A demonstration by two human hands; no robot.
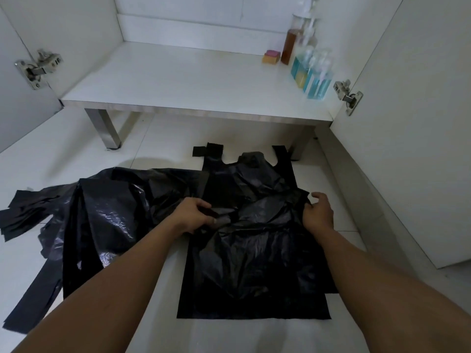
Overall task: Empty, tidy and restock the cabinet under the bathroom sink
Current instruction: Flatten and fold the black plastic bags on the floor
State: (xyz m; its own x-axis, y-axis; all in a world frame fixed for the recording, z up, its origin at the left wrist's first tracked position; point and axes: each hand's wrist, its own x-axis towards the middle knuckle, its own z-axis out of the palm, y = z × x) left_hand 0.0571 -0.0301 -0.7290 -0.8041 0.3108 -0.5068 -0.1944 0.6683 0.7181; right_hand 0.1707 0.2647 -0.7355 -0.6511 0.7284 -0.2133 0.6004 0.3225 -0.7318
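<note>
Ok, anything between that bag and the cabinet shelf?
Nothing visible. The left hand and right hand hold the black bag on the floor before the shelf; bottles and sponge stand at its right end.

Domestic bathroom, viewed from floor level in front of an open white cabinet (178, 77). Both doors stand swung wide on metal hinges (38, 68), and the unit rests on brushed-metal legs (107, 131) above a floor (158, 138) of pale, glossy tiles. Inside, at the right end, clear pump bottles (313, 72) of blue and amber liquid stand beside a small sponge (271, 56). On the tiles in front lie black plastic bags (254, 250), spread flat or crumpled.
</note>
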